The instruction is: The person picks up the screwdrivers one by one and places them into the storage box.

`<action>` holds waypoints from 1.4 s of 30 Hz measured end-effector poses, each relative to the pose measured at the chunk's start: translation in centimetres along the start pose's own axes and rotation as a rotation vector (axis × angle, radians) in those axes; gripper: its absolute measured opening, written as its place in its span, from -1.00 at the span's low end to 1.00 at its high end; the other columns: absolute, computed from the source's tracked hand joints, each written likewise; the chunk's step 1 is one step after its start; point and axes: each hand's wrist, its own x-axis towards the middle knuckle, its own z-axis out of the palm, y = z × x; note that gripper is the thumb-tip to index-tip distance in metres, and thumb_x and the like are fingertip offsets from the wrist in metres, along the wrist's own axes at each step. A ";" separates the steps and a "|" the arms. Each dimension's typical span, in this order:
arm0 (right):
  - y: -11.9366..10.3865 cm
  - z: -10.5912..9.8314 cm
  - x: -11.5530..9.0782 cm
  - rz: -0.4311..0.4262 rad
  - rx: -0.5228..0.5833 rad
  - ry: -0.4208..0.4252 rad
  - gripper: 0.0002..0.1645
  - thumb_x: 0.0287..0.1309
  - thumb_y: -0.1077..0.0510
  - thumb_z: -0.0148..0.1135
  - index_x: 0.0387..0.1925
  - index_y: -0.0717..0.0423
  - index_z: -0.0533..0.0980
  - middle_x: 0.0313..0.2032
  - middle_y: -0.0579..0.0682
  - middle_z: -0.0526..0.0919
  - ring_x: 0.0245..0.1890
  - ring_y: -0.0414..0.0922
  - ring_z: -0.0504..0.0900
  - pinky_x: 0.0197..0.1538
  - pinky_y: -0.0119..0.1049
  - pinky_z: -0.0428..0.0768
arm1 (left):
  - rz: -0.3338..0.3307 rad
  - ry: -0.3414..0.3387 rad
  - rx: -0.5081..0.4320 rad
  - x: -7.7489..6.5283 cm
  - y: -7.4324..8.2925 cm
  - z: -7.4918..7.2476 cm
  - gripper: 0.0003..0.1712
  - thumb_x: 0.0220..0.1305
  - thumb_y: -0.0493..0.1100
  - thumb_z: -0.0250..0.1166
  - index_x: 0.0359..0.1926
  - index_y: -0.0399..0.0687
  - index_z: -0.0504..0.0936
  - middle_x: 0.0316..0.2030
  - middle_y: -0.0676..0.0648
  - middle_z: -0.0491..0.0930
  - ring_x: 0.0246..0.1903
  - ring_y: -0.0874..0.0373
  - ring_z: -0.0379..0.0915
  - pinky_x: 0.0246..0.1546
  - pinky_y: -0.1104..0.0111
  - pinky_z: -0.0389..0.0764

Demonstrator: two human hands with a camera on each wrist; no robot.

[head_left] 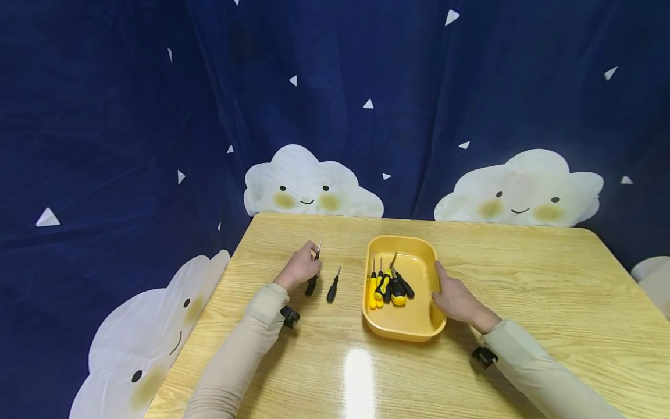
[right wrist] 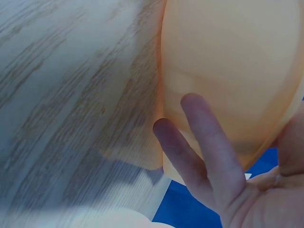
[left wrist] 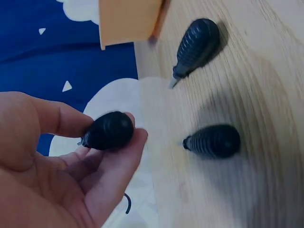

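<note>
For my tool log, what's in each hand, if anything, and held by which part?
The left hand holds a black screwdriver by its handle; the right hand grips the yellow tray by its right side wall.

A curtained indoor nook of unclear kind, with blue cloud-print curtains (head_left: pixel 335 70) behind a wood-grain table (head_left: pixel 528 273).

Lt wood-grain table (head_left: pixel 523 273), rounded far R corner, bright glare streak (head_left: pixel 359 378) this side of tray. Directly on it: yellow tray (head_left: pixel 398 334) approx mid-table; to its L, 2 blk screwdrivers, close tog. but apart; R one (head_left: pixel 332 290) tip twd far edge, L one (head_left: pixel 311 286) partly hidden in head view
</note>
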 end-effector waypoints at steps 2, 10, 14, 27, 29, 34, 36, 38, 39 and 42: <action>0.0 0.0 0.0 0.007 0.008 -0.003 -0.11 0.18 0.34 -0.08 0.40 0.46 -0.29 0.03 0.56 0.40 -0.52 -0.11 0.51 -0.39 -0.25 0.51 | -0.003 -0.020 -0.071 0.1 0.2 0.2 -0.77 0.35 -0.29 0.02 0.00 -0.19 0.30 -0.34 -0.31 0.55 -0.55 -0.03 0.42 -0.60 0.32 0.40; 0.2 0.1 0.1 0.003 0.011 0.005 -0.13 0.21 0.32 -0.07 0.40 0.45 -0.27 0.08 0.58 0.36 -0.46 -0.10 0.54 -0.34 -0.24 0.52 | -0.051 -0.124 -0.365 0.1 1.1 1.0 -0.74 0.40 -0.35 -0.08 0.07 -0.26 0.22 -0.18 -0.43 0.50 -0.22 -0.30 0.52 -0.47 0.16 0.58; 0.3 0.1 0.1 0.004 0.010 0.007 -0.13 0.20 0.32 -0.07 0.40 0.45 -0.26 0.08 0.58 0.34 -0.40 -0.06 0.56 -0.32 -0.21 0.54 | -0.077 -0.165 -0.416 0.3 1.4 1.4 -0.73 0.39 -0.35 -0.08 0.08 -0.27 0.20 -0.18 -0.41 0.51 -0.27 -0.21 0.54 -0.43 0.17 0.61; 0.2 0.3 0.0 0.001 -0.024 0.017 -0.08 0.20 0.30 0.00 0.40 0.46 -0.28 0.10 0.60 0.31 -0.28 0.02 0.57 -0.25 -0.16 0.56 | -0.088 -0.259 -0.565 0.5 2.1 2.4 -0.66 0.35 -0.29 0.00 0.10 -0.27 0.22 -0.03 -0.42 0.46 0.00 -0.30 0.44 -0.22 0.13 0.63; 0.2 0.4 -0.1 0.000 -0.024 0.020 -0.08 0.20 0.30 0.00 0.40 0.46 -0.29 0.09 0.61 0.32 -0.31 0.00 0.57 -0.27 -0.17 0.56 | -0.083 -0.266 -0.583 0.4 2.5 2.6 -0.66 0.34 -0.30 0.01 0.10 -0.27 0.22 -0.03 -0.43 0.46 0.00 -0.31 0.43 -0.19 0.09 0.62; 0.3 0.5 -0.1 -0.010 -0.021 0.030 -0.08 0.20 0.31 0.00 0.39 0.47 -0.28 0.07 0.61 0.33 -0.32 0.00 0.58 -0.27 -0.17 0.57 | -0.085 -0.275 -0.641 0.5 3.4 3.3 -0.64 0.34 -0.33 0.01 0.13 -0.25 0.23 -0.10 -0.38 0.50 -0.09 -0.24 0.49 -0.18 0.07 0.62; 0.4 0.5 -0.1 -0.015 -0.022 0.031 -0.08 0.20 0.32 0.00 0.39 0.47 -0.28 0.07 0.61 0.34 -0.31 0.01 0.58 -0.26 -0.17 0.57 | -0.080 -0.279 -0.656 0.6 3.7 3.7 -0.63 0.34 -0.34 0.00 0.15 -0.26 0.24 -0.13 -0.35 0.52 -0.17 -0.16 0.52 -0.24 0.13 0.64; 0.4 0.5 -0.1 -0.019 -0.023 0.035 -0.09 0.20 0.32 0.00 0.39 0.47 -0.27 0.07 0.61 0.34 -0.31 0.01 0.58 -0.25 -0.16 0.57 | -0.075 -0.283 -0.659 0.6 4.1 4.0 -0.63 0.34 -0.34 0.01 0.15 -0.25 0.26 -0.15 -0.33 0.53 -0.21 -0.07 0.54 -0.31 0.20 0.63; 0.4 0.5 -0.1 -0.020 -0.022 0.035 -0.09 0.20 0.32 0.00 0.39 0.47 -0.27 0.07 0.61 0.34 -0.30 0.01 0.59 -0.25 -0.16 0.57 | -0.073 -0.284 -0.663 0.5 4.3 4.2 -0.62 0.34 -0.33 0.01 0.16 -0.25 0.26 -0.14 -0.34 0.54 -0.23 -0.04 0.54 -0.33 0.22 0.63; 0.3 0.5 -0.1 -0.021 -0.019 0.037 -0.10 0.20 0.32 -0.01 0.39 0.47 -0.27 0.07 0.61 0.34 -0.29 0.03 0.59 -0.24 -0.15 0.58 | -0.072 -0.291 -0.686 0.5 5.0 4.7 -0.58 0.34 -0.32 0.02 0.19 -0.29 0.24 -0.06 -0.43 0.49 -0.22 -0.05 0.54 -0.30 0.20 0.64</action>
